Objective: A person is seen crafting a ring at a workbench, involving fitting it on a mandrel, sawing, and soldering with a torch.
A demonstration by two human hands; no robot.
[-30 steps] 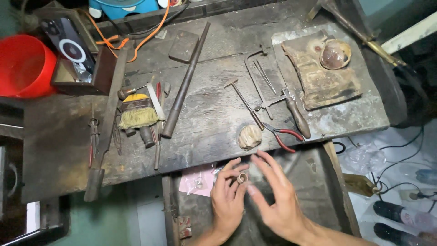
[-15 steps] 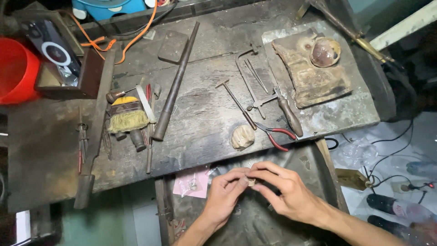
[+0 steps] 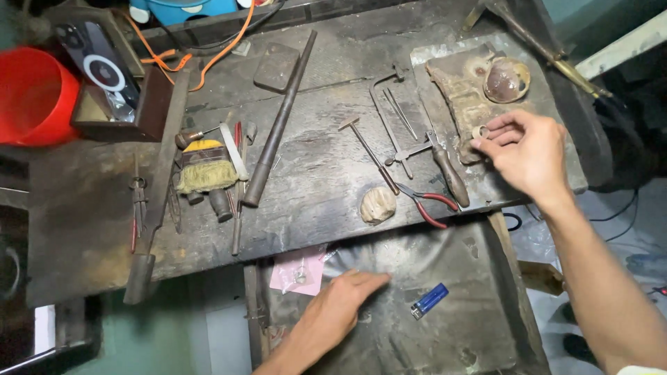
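Presently, right hand (image 3: 526, 154): pinching a small pale metal ring (image 3: 480, 131) over the charred block (image 3: 464, 97) on the dark wooden bench (image 3: 313, 180).
Left hand (image 3: 340, 305): open, flat on the dark sheet tray (image 3: 451, 333), beside a blue lighter (image 3: 429, 300).

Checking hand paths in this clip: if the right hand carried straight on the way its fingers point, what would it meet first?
The right hand, pinching a small ring, points left across the bench. The first thing in that line looks like the worn brown block right under its fingertips, then the dark-handled saw frame. Height above the block is unclear.
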